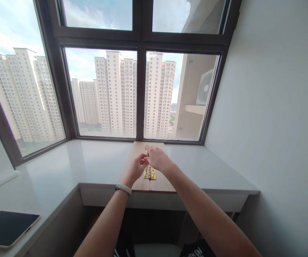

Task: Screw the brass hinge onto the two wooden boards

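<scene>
A small yellow booklet-like item with dark patterns (150, 173) lies on a light wooden board (167, 180), below my hands. My left hand (138, 166), with a pale band on its wrist, has its fingers pinched together at the item's upper part. From the right, my right hand (156, 157) reaches over the same spot with its fingers bent and closed. A thin yellow piece (148, 154) shows between the two hands. My fingers hide most of it, and what each hand grips is too small to make out.
The board rests on a white windowsill counter (100, 160) below dark-framed windows. A black-screened tablet (8, 226) lies on the counter at the far left. A white wall (272, 107) bounds the right side.
</scene>
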`<act>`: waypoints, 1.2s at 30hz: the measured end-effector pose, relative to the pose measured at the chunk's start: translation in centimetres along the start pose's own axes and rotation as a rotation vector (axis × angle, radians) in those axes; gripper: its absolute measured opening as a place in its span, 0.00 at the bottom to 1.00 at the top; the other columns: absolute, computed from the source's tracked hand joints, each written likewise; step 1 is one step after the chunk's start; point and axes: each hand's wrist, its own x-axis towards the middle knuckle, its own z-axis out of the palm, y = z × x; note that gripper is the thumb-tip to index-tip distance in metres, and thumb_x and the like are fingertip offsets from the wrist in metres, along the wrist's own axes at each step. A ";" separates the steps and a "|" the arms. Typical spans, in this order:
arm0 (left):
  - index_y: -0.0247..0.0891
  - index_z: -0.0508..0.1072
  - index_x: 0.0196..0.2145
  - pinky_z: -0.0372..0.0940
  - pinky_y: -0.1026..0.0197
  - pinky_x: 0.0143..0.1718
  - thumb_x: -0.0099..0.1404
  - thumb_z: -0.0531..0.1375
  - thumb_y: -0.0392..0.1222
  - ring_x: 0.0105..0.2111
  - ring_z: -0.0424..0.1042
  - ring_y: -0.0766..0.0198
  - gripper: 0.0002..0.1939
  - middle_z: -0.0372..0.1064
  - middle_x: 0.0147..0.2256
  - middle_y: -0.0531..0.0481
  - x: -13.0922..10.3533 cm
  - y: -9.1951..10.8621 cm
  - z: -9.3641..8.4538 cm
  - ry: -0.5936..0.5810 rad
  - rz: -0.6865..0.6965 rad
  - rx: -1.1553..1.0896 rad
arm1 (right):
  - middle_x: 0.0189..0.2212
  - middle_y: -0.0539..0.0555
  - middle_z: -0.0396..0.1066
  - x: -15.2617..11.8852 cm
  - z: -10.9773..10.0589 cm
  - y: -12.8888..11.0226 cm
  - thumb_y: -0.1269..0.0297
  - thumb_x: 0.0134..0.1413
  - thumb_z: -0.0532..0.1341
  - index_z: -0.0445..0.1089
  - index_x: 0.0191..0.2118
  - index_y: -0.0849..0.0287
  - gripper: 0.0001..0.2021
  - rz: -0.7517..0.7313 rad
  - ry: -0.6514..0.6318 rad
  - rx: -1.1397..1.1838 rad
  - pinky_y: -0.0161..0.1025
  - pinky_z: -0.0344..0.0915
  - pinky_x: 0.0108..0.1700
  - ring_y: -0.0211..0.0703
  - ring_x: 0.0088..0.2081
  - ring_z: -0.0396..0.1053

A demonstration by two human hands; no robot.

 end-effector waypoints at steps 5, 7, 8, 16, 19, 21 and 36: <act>0.40 0.72 0.39 0.72 0.61 0.33 0.63 0.64 0.41 0.33 0.77 0.60 0.07 0.75 0.34 0.50 0.1 0.2 0.5 0.043 -0.012 0.099 | 0.38 0.60 0.76 -0.1 0.3 -0.4 0.61 0.67 0.56 0.70 0.44 0.59 0.09 0.117 0.011 -0.093 0.37 0.63 0.39 0.49 0.40 0.75; 0.40 0.73 0.41 0.73 0.60 0.35 0.63 0.63 0.40 0.35 0.77 0.60 0.08 0.76 0.37 0.48 0.1 0.5 0.5 0.019 -0.004 0.097 | 0.39 0.60 0.76 -0.2 0.2 -0.5 0.66 0.66 0.57 0.70 0.44 0.59 0.07 0.093 0.005 -0.084 0.36 0.62 0.38 0.47 0.40 0.75; 0.40 0.73 0.43 0.73 0.59 0.37 0.64 0.63 0.40 0.36 0.78 0.59 0.09 0.76 0.39 0.47 0.1 0.6 0.4 -0.008 0.000 0.079 | 0.39 0.60 0.75 -0.3 0.2 -0.4 0.69 0.64 0.57 0.70 0.44 0.59 0.06 0.082 0.001 -0.079 0.35 0.61 0.38 0.46 0.40 0.75; 0.37 0.74 0.45 0.72 0.57 0.43 0.65 0.61 0.39 0.39 0.78 0.58 0.11 0.77 0.42 0.44 0.2 0.5 -0.2 -0.037 -0.010 0.006 | 0.42 0.57 0.74 -0.2 0.2 0.4 0.75 0.61 0.58 0.68 0.45 0.58 0.09 -0.037 -0.046 0.027 0.34 0.59 0.39 0.42 0.41 0.73; 0.38 0.73 0.42 0.71 0.60 0.38 0.65 0.62 0.41 0.35 0.79 0.59 0.09 0.77 0.37 0.48 0.1 0.2 0.0 0.007 -0.023 0.055 | 0.42 0.59 0.75 -0.1 0.4 0.3 0.65 0.63 0.60 0.67 0.48 0.58 0.09 0.020 0.016 0.046 0.35 0.60 0.39 0.45 0.42 0.73; 0.39 0.72 0.40 0.70 0.62 0.35 0.64 0.63 0.43 0.34 0.78 0.60 0.08 0.76 0.34 0.49 0.1 0.2 0.2 0.037 -0.026 0.099 | 0.40 0.60 0.75 0.0 0.5 0.2 0.60 0.66 0.59 0.68 0.48 0.59 0.11 0.084 0.048 0.022 0.37 0.61 0.38 0.48 0.41 0.74; 0.37 0.72 0.42 0.73 0.58 0.40 0.65 0.63 0.42 0.37 0.78 0.59 0.09 0.77 0.39 0.46 0.2 0.4 -0.5 -0.049 -0.014 -0.016 | 0.42 0.57 0.74 0.2 0.9 0.4 0.67 0.62 0.61 0.68 0.48 0.58 0.09 -0.067 0.051 0.065 0.35 0.60 0.40 0.44 0.41 0.72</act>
